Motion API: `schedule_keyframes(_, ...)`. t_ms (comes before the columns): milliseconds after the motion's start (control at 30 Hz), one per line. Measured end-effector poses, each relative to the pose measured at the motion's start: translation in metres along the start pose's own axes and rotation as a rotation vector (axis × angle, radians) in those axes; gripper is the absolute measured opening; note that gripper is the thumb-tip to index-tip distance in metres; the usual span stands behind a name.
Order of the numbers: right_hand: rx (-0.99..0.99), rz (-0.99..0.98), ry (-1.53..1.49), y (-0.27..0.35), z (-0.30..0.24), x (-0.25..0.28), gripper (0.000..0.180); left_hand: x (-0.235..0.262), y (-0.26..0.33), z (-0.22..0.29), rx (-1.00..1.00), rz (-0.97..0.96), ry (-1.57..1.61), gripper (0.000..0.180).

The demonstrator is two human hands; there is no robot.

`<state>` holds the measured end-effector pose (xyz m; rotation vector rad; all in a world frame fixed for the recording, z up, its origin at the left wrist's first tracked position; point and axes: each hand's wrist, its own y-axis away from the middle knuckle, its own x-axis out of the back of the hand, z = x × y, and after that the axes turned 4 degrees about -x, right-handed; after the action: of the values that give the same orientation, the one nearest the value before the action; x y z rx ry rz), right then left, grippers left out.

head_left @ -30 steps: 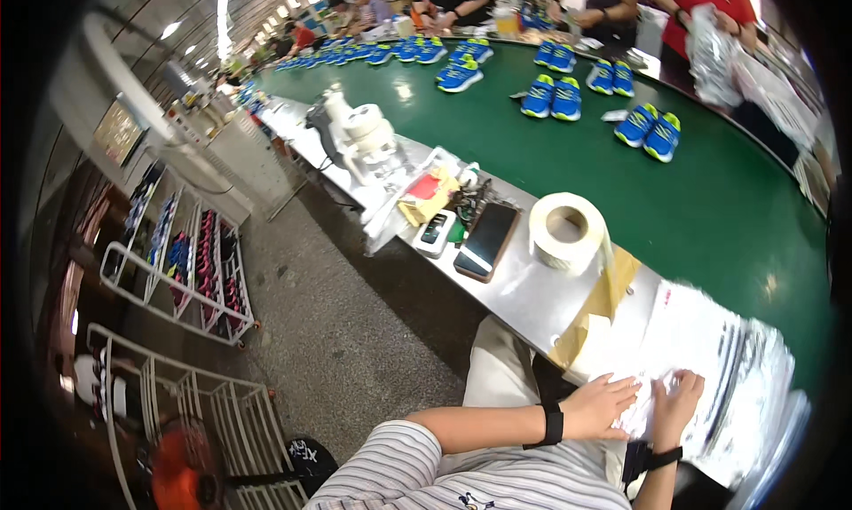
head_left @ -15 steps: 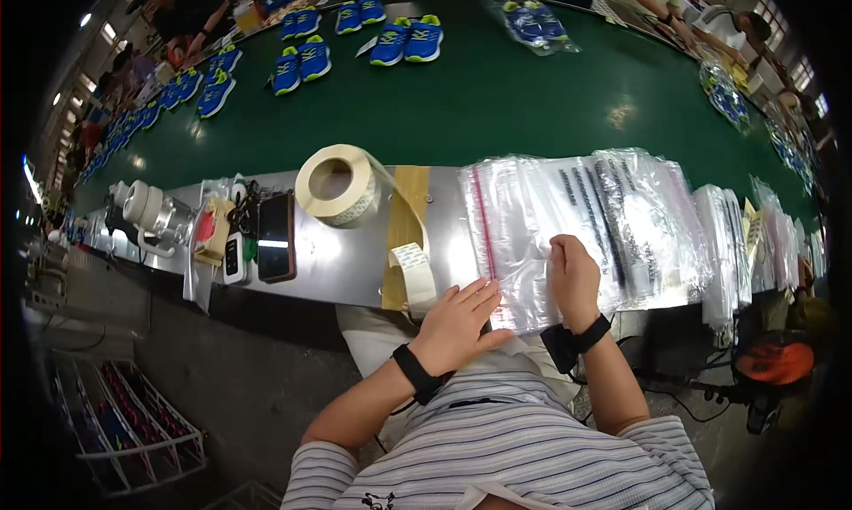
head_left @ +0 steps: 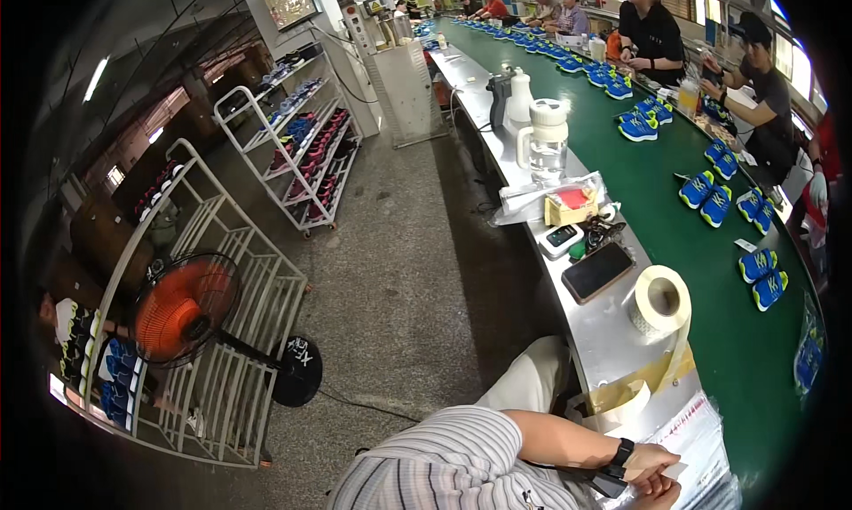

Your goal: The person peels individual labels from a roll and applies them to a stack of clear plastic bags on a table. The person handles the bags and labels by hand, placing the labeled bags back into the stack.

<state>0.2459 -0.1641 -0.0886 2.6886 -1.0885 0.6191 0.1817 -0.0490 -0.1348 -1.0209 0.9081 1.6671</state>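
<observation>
At the lower right, my left hand (head_left: 650,461), with a black band at its wrist, is closed over the clear plastic bags (head_left: 701,443). A small pale piece shows at its fingers, too unclear to name. Close below it is my right hand (head_left: 658,490), fingers bent and closed, partly cut off by the view's lower edge; what it grips is hidden. A roll of labels (head_left: 661,304) stands on the metal ledge, its strip (head_left: 682,355) trailing toward the bags over brown tape.
Beside the roll lie a phone (head_left: 598,272), a small white device (head_left: 561,238) and a clear jug (head_left: 544,146). Blue shoes (head_left: 706,197) sit on the green conveyor (head_left: 661,204), with people across it. An orange fan (head_left: 182,310) and shoe racks (head_left: 306,150) stand on the left.
The view has swung left, bringing the aisle, fan and racks in. My hands, apart on the bags before, are now close together with fingers closed.
</observation>
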Motion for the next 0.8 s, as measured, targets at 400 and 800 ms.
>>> schedule_keyframes(400,0.141,0.322,0.132,0.014,-0.058,0.045,0.019,-0.067,0.033,0.053,0.236,0.195,-0.475,0.038)
schedule_keyframes(800,0.249,0.277,0.045,0.008,-0.069,0.065,0.010,-0.040,-0.014,0.024,-0.030,0.185,-0.916,0.026)
